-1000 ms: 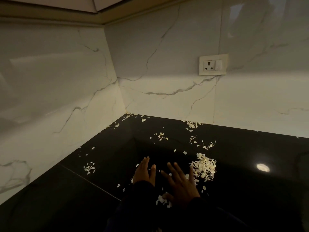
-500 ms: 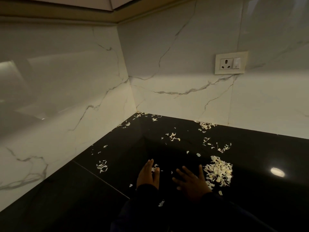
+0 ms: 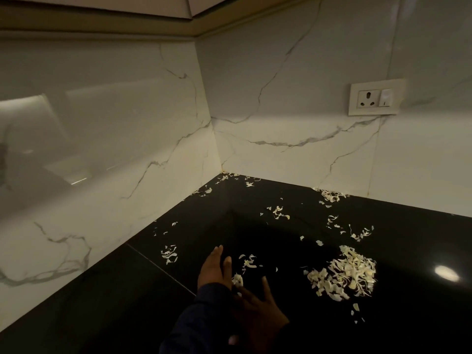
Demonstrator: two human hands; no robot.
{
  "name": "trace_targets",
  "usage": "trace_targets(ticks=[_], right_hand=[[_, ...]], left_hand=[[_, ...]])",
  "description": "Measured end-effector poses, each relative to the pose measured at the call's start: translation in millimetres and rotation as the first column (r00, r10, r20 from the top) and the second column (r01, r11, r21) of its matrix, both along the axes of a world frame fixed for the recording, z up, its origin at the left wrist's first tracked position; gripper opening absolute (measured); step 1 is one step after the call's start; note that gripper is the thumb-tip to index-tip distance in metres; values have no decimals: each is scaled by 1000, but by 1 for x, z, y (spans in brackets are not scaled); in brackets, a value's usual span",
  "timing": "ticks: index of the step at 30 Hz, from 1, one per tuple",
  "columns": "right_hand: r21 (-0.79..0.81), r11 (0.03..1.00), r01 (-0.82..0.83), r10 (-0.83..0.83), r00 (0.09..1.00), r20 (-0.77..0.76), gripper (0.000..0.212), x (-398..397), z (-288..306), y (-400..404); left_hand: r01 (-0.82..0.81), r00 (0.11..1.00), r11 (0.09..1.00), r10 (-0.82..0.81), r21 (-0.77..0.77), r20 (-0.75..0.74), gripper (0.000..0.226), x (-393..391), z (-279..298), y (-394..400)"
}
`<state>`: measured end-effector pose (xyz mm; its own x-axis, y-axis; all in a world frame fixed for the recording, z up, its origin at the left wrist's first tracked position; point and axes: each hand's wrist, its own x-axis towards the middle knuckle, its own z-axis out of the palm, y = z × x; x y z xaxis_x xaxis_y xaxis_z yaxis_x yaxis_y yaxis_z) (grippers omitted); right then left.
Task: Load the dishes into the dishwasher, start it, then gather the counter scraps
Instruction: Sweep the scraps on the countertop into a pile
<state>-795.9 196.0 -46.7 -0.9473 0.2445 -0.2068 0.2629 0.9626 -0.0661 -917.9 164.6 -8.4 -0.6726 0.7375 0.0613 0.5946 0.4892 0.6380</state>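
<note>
My left hand (image 3: 214, 273) lies on the black table (image 3: 107, 310) with its fingers (image 3: 217, 254) straight and together, pointing toward the far corner, holding nothing. My right hand (image 3: 258, 318) sits nearer and just to the right of it, fingers spread and relaxed, also holding nothing; in the dim light I cannot tell whether its palm touches the surface. A small clump of pale scraps (image 3: 237, 279) lies between the two hands, right by my left thumb, and a few more flakes (image 3: 248, 261) lie just beyond it. The biggest pile of scraps (image 3: 344, 274) sits to the right of my hands, apart from them. Smaller bits (image 3: 169, 254) lie to the left of my left hand, and others are strewn toward the far corner (image 3: 226, 178) and along the foot of the far marble wall (image 3: 330, 195). A wall socket (image 3: 374, 99) is set into that wall on the right, and a round light reflection (image 3: 445, 273) shines on the table at the right.
</note>
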Motion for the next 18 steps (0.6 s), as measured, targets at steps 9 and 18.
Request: trace_targets(ticks=[9,18], right_hand=[[19,994,110,-111,993,49,122,10,-10,87],[30,954,298,-299,953,49,127,38,1,119]], left_hand=[[-93,996,996,93,0,4,45,-1,0,-4],[-222,975,975,221,19,31,44,-6,1,5]])
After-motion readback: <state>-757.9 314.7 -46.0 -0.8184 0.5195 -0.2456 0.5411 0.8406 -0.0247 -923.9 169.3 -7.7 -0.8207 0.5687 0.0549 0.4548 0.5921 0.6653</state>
